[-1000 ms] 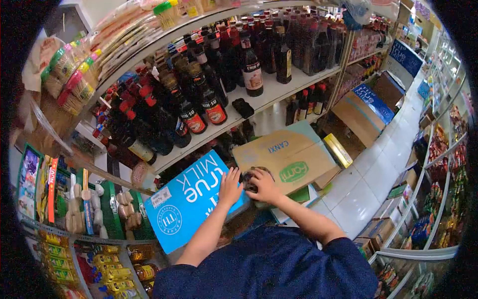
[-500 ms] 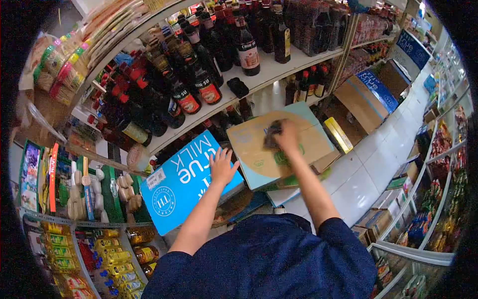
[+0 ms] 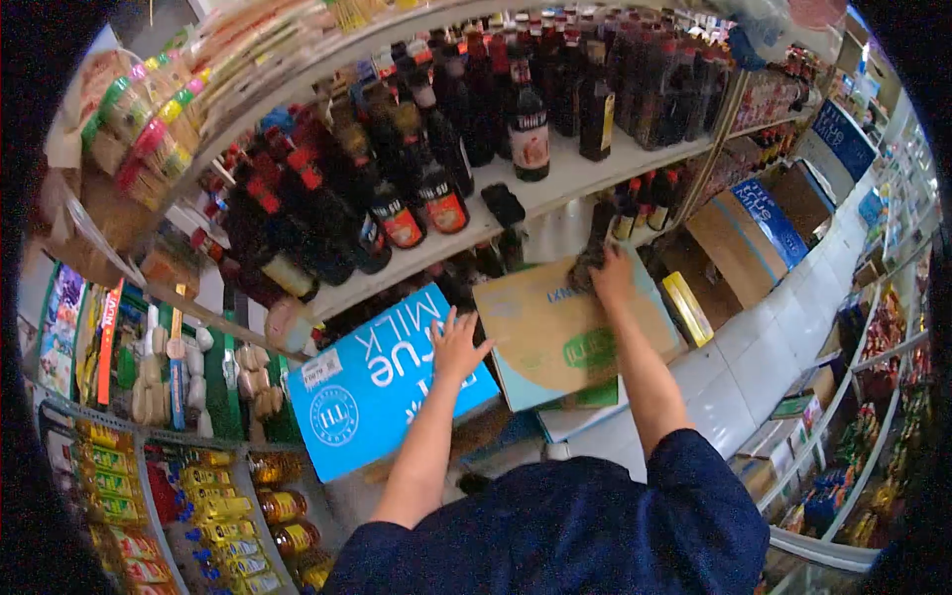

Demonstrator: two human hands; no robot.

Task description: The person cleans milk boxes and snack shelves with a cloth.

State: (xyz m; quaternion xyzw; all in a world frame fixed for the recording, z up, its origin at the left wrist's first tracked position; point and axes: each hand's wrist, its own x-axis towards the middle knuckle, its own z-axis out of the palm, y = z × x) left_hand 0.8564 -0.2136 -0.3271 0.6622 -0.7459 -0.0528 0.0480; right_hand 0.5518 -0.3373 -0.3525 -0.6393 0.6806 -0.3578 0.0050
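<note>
My left hand [image 3: 461, 347] lies with fingers spread on the upper right part of a blue milk carton box [image 3: 347, 397], printed "true MILK". Beside it on the right is a brown cardboard box [image 3: 535, 342] with a pale teal edge and a green logo. At that box's far edge, my right hand [image 3: 612, 278] is closed on a dark, crumpled cloth [image 3: 587, 266], which touches the cardboard. Part of the cloth is hidden by the fingers.
Dark sauce bottles [image 3: 531, 139] crowd the shelf [image 3: 575, 183] ahead, with a small black object [image 3: 503, 203] at its front edge. Open cardboard boxes [image 3: 739, 253] stand on the tiled floor [image 3: 754, 347] to the right. Oil bottles [image 3: 223, 506] fill the lower left racks.
My right hand has wiped the cloth across the brown box from its middle to its far edge. The left hand stays on the blue box. The view has shifted slightly.
</note>
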